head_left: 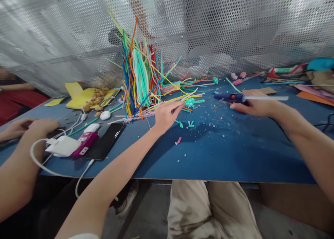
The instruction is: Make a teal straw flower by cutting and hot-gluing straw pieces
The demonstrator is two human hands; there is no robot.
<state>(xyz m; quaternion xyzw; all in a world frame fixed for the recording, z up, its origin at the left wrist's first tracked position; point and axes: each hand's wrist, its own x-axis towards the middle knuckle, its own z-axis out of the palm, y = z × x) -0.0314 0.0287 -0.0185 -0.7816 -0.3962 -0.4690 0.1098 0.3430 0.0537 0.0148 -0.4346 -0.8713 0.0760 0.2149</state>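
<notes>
Near the middle of the blue table, my left hand pinches a teal pipe-cleaner piece, with its bunched part sticking out to the right of my fingertips. My right hand is wrapped round a dark blue glue gun at the right. A long whitish glue stick juts from the gun's back, and its nozzle points left toward the teal piece, apart from it. Short teal cut bits and a small pink bit lie below my left hand.
A tall bundle of coloured pipe cleaners stands against the perforated metal screen. On the left lie a black phone, a purple charger block and white cables. Another person's hands rest at far left. Pink pieces sit behind the gun.
</notes>
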